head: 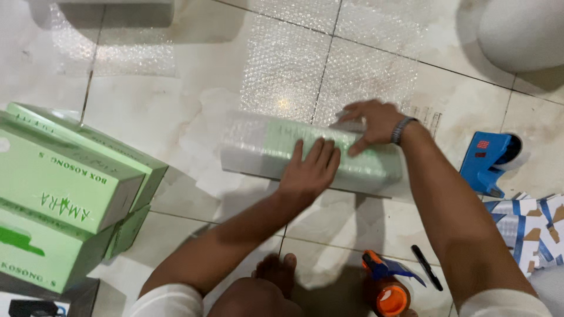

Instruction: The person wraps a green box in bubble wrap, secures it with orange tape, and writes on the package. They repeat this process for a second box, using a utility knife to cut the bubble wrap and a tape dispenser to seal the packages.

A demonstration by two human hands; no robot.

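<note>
A long light-green box (264, 149) wrapped in clear bubble wrap lies on the white tiled floor in front of me. My left hand (309, 169) presses flat on its top near the middle, fingers spread. At the box's far right end, my right hand (369, 123), with a band on the wrist, holds down the edge of the wrap. A sheet of bubble wrap (317, 64) stretches away from the box across the floor.
Several stacked green boxes (64, 188) stand at the left. A blue tape dispenser (489, 161) sits at the right, patterned paper (529, 229) below it. An orange-and-blue tape dispenser (388, 287) and a black pen (427, 267) lie near my knees.
</note>
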